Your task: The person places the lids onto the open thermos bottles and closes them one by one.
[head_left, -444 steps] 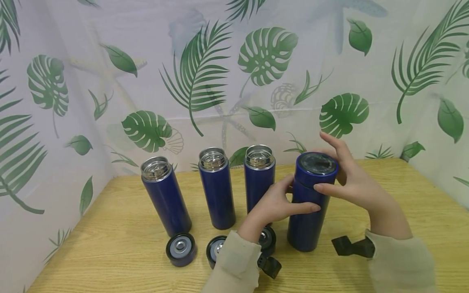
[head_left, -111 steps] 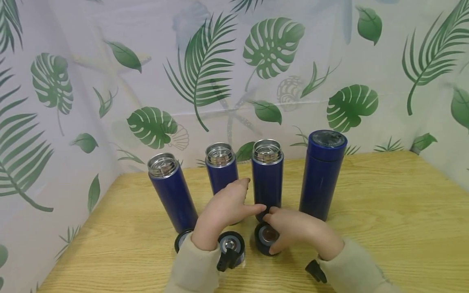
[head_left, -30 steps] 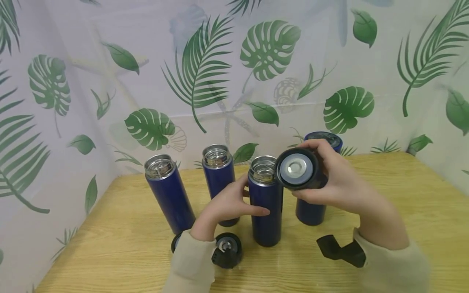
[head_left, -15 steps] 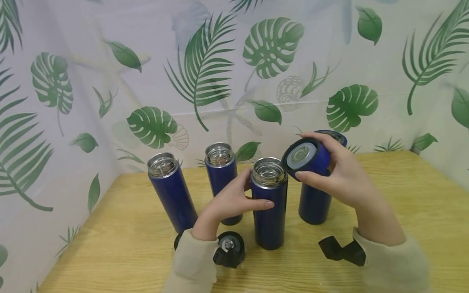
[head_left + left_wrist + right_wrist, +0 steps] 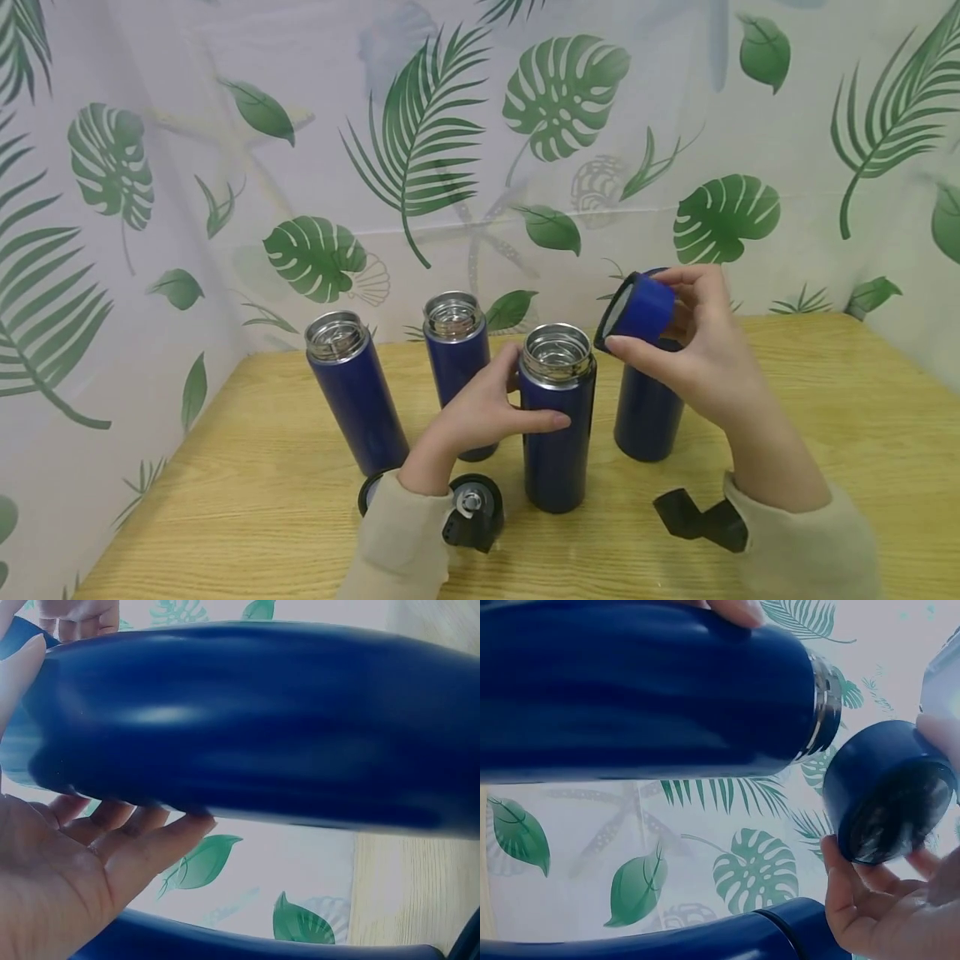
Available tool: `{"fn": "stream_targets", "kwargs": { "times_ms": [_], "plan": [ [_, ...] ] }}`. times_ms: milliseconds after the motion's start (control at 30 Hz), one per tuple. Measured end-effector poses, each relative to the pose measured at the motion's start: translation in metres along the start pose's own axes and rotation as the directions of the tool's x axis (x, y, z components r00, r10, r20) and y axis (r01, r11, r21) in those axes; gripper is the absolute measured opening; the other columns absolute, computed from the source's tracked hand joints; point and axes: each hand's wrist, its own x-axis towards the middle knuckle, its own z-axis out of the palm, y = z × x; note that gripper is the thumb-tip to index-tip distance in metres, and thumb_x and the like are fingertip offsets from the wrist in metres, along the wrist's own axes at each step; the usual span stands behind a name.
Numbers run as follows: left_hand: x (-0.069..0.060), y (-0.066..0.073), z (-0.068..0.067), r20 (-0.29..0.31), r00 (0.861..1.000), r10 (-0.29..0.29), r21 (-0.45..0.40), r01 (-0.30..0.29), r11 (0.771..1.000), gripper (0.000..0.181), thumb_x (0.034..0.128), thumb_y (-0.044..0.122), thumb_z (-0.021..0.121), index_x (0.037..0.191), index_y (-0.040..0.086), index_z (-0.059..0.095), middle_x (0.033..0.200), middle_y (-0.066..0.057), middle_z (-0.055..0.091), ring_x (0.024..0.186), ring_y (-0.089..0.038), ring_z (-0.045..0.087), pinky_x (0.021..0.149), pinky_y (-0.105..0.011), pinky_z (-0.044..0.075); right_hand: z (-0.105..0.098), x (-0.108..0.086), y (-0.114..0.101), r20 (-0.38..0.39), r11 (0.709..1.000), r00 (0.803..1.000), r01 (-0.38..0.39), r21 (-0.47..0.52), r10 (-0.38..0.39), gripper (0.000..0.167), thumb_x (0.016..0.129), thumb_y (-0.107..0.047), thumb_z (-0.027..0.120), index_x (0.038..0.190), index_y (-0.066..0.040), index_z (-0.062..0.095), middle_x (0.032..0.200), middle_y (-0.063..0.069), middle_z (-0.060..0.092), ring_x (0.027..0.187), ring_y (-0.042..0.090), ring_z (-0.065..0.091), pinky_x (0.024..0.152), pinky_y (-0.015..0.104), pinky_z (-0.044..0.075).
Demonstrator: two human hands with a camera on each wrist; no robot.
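Note:
In the head view, my left hand (image 5: 487, 408) grips an uncapped dark blue thermos bottle (image 5: 557, 454) around its upper body. The bottle's steel mouth faces up, and its body fills the left wrist view. Just right of that mouth, my right hand (image 5: 708, 358) holds the blue lid (image 5: 651, 308) between thumb and fingers, apart from the bottle. The lid is tilted sideways, its grey underside turned left. Its glossy dark top (image 5: 904, 814) shows in the right wrist view. Behind the right hand stands a capped blue bottle (image 5: 648, 417), its top mostly hidden.
Two more uncapped blue bottles, one at the far left (image 5: 358, 408) and one nearer (image 5: 456, 362), stand on the wooden table (image 5: 225, 517). Two lids lie underside up in front: one (image 5: 491, 492) beside the left cuff, another (image 5: 369, 492) mostly hidden by the sleeve. A leaf-patterned cloth (image 5: 450, 125) hangs behind.
Earlier both hands were on the now capped right bottle. Since then the right hand has picked a lid off the table, the left has gripped an uncapped bottle, and the lid has turned sideways.

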Motion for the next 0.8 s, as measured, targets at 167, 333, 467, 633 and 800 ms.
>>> {"fn": "stream_targets", "kwargs": {
  "times_ms": [167,333,467,633,800],
  "plan": [
    [0.0,0.001,0.002,0.035,0.999,0.016,-0.017,-0.016,1.0,0.071,0.0725,0.017,0.073,0.13,0.016,0.031,0.122,0.002,0.046,0.114,-0.015,0.043,0.093,-0.034,0.035,0.004,-0.001,-0.003,-0.012,0.993,0.998,0.061,-0.105,-0.063,0.065,0.072,-0.01,0.073,0.128,-0.01,0.039,0.111,0.013,0.047,0.091,0.025,0.052,0.074,0.021,0.042],
    [-0.001,0.003,0.003,0.047,0.999,0.011,-0.024,-0.009,1.0,0.069,0.074,0.017,0.072,0.13,0.015,0.031,0.121,0.002,0.046,0.115,-0.015,0.042,0.093,-0.034,0.035,0.011,-0.002,-0.005,-0.03,0.982,0.987,0.153,-0.114,-0.157,0.069,0.068,-0.005,0.075,0.129,-0.009,0.043,0.116,0.011,0.043,0.097,0.026,0.049,0.079,0.01,0.037],
    [-0.001,0.005,0.002,0.056,0.998,0.009,-0.033,-0.007,0.999,0.068,0.0749,0.016,0.071,0.129,0.016,0.031,0.122,0.002,0.044,0.116,-0.015,0.041,0.094,-0.034,0.034,0.02,-0.003,-0.006,-0.054,0.977,0.982,0.173,-0.124,-0.181,0.068,0.067,-0.004,0.076,0.127,-0.006,0.044,0.116,0.01,0.044,0.099,0.025,0.047,0.081,0.014,0.038],
    [-0.001,0.004,0.002,0.067,0.997,0.031,-0.042,-0.028,0.999,0.067,0.0755,0.015,0.071,0.129,0.016,0.03,0.122,0.002,0.044,0.114,-0.014,0.043,0.092,-0.032,0.036,0.03,-0.004,-0.006,-0.094,0.976,0.976,0.188,-0.105,-0.198,0.067,0.065,-0.002,0.076,0.124,-0.002,0.043,0.117,0.01,0.045,0.101,0.024,0.048,0.079,0.012,0.039],
    [-0.001,0.001,0.003,0.072,0.994,0.084,-0.052,-0.08,0.995,0.069,0.0758,0.014,0.071,0.131,0.018,0.028,0.122,0.002,0.044,0.11,-0.013,0.046,0.088,-0.03,0.039,0.038,-0.003,-0.004,-0.093,0.962,0.959,0.26,-0.083,-0.267,0.068,0.062,0.002,0.076,0.122,0.0,0.043,0.113,0.01,0.05,0.094,0.018,0.052,0.074,0.012,0.041]
  ]
}}
